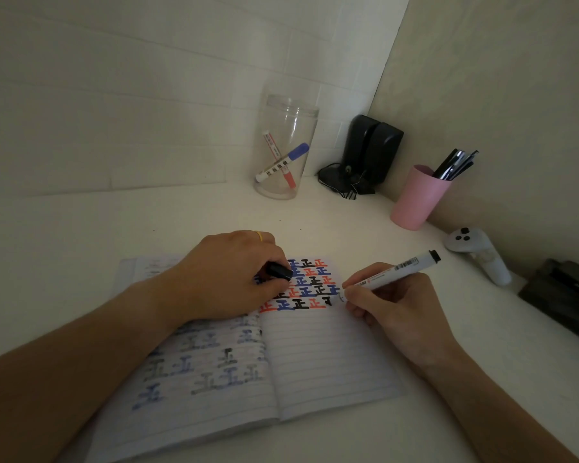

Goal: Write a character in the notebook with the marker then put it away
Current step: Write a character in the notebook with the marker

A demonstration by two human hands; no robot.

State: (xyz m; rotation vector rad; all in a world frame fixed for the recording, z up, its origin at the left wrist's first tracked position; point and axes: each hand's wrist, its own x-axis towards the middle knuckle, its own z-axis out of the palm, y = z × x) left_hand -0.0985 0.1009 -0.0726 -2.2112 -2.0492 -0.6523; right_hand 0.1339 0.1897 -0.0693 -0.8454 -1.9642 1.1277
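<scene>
An open lined notebook (pixel 331 359) lies on the white desk, its right page topped with rows of black, blue and red characters. My right hand (pixel 391 309) grips a white marker with a black end (pixel 395 269), its tip down at the end of the last row, beside a part-written black stroke (pixel 328 300). My left hand (pixel 228 275) rests on the notebook's upper middle and holds the black marker cap (pixel 279 271) between its fingers.
A clear jar (pixel 286 148) holding a blue and a red marker stands at the back. A pink cup (pixel 416 198) of pens, black speakers (pixel 370 152), a white controller (pixel 478 253) and a dark box (pixel 565 295) line the right wall.
</scene>
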